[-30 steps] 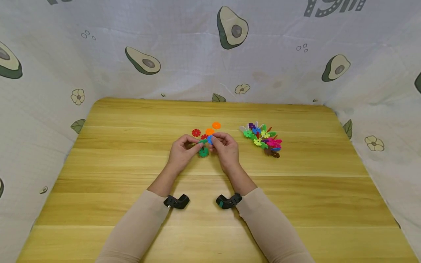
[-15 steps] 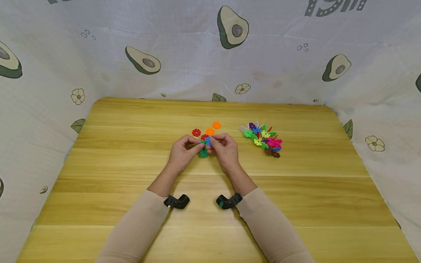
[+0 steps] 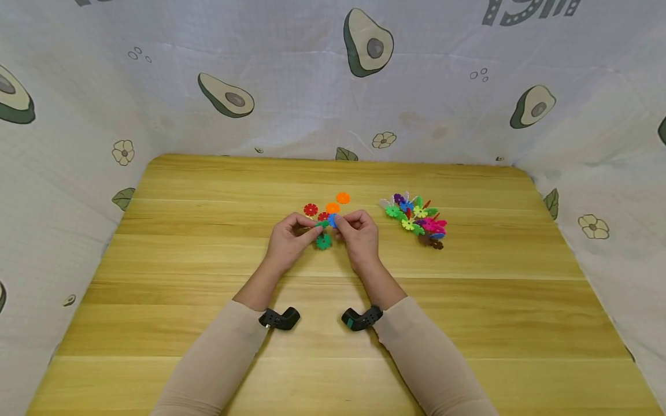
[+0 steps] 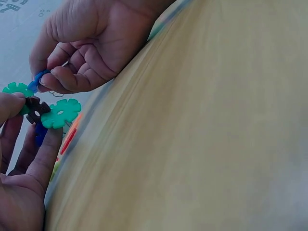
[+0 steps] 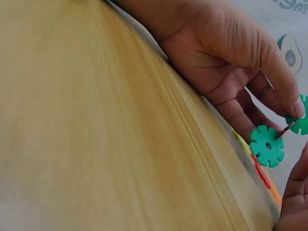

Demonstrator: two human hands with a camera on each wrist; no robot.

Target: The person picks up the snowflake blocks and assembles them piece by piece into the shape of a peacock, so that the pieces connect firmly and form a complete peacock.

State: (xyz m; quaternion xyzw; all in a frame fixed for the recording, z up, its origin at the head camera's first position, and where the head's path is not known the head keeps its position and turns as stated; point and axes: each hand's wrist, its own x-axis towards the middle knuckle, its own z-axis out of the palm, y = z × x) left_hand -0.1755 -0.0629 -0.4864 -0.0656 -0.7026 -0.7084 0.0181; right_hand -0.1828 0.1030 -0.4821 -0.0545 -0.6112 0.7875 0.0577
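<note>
Presently: one left hand (image 3: pixel 291 240), pinching an upper green disc (image 4: pixel 17 89), joined to a brown disc (image 4: pixel 44 109) and a lower green disc (image 4: pixel 70 111); one right hand (image 3: pixel 361 238), thumb and finger gripping a blue disc (image 3: pixel 332 220) at the upper green's edge, over the table (image 3: pixel 333 370). Advisable – green held steady, slot aligned with slot, straight pressure, no twisting. Against half a second earlier – right hand slightly farther right, more blue showing

On my head feed, the right hand (image 3: pixel 361 240) has edged slightly rightward since half a second ago, baring more of the blue disc (image 3: pixel 332 219).
</note>
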